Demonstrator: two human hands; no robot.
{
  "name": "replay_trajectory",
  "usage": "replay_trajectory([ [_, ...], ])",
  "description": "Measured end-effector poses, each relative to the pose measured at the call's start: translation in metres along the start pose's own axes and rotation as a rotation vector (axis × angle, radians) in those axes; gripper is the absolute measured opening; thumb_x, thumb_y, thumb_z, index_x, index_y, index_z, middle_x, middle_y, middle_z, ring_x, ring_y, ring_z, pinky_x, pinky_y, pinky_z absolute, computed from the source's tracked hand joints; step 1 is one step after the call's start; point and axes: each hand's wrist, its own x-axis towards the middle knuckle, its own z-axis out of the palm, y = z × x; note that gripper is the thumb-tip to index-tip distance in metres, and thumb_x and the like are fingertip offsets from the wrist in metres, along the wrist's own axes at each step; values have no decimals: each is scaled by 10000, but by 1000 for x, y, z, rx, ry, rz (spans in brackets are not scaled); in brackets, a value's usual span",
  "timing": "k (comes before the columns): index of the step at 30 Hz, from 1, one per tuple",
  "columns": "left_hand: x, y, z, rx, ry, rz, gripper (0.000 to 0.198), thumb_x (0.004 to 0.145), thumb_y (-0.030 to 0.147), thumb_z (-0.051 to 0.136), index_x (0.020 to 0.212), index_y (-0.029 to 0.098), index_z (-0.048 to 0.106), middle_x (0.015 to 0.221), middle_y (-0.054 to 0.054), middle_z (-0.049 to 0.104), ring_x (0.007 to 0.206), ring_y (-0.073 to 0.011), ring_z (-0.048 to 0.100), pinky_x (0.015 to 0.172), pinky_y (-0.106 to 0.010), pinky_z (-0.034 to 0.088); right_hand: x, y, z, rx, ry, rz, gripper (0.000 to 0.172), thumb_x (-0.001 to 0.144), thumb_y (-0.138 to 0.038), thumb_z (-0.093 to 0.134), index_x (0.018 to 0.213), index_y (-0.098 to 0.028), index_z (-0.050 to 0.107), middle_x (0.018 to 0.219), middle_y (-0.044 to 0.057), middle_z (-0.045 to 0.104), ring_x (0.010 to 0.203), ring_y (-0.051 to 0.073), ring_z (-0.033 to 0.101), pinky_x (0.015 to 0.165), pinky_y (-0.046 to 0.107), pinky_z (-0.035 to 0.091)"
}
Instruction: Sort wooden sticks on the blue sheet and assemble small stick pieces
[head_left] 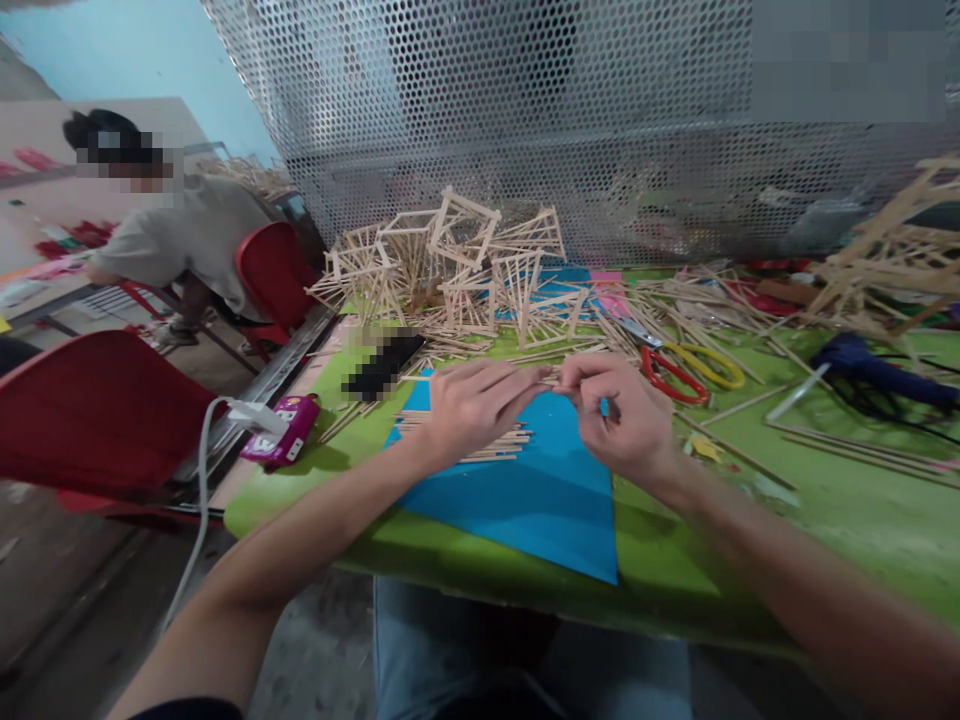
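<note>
- My left hand [476, 405] lies flat over a row of thin wooden sticks [480, 445] on the blue sheet [540, 490], fingers stretched out toward my right hand and pressing down rather than closed around anything.
- My right hand [619, 420] is curled, thumb and forefinger pinched narrow on the end of one thin stick [559, 380], just where my left fingertips reach it.
- That pinched stick sits between both hands, above the far edge of the blue sheet; the laid row sticks out under my left palm, toward me.
- The blue sheet rests on the green table [825, 510].
- Scissors [686, 372] with red and yellow handles lie just beyond my right hand.
- A heap of stick frames [450, 260] stands further back, against the perforated metal screen [525, 100].
- A pink charger block [281, 430] sits at the table's left edge.
- Another person [176, 235] sits on a red chair, well off to the left.
</note>
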Motion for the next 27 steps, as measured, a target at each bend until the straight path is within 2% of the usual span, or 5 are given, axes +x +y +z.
replay_trajectory([
  [7,6,6,-2,-77,61,-22,146,1009,274,669,1031,191,788,943,-21,831,801,-130,781,740,-220,559,-2,1,3,15,34,10,289,884,21,620,853,-237,492,951,47,691,845,154,684,720,277,586],
  [16,3,9,0,-113,5,-90,211,1048,304,609,1064,198,791,1016,-20,836,873,-138,805,773,-208,589,-4,4,3,29,52,-13,312,851,38,645,855,-236,496,957,47,704,874,167,706,722,279,576],
  [22,2,10,3,-102,-9,-89,239,1069,313,576,1080,200,787,1013,-15,837,866,-127,806,692,-187,540,0,0,2,-21,64,-45,342,862,26,668,817,-236,453,944,42,722,825,151,708,689,261,568],
  [27,-3,8,5,-37,-20,-99,242,1064,339,584,1072,220,794,914,-8,836,745,-121,784,599,-194,469,-1,-1,0,-11,66,-49,352,878,4,682,782,-236,442,946,35,738,817,147,713,671,258,565],
])
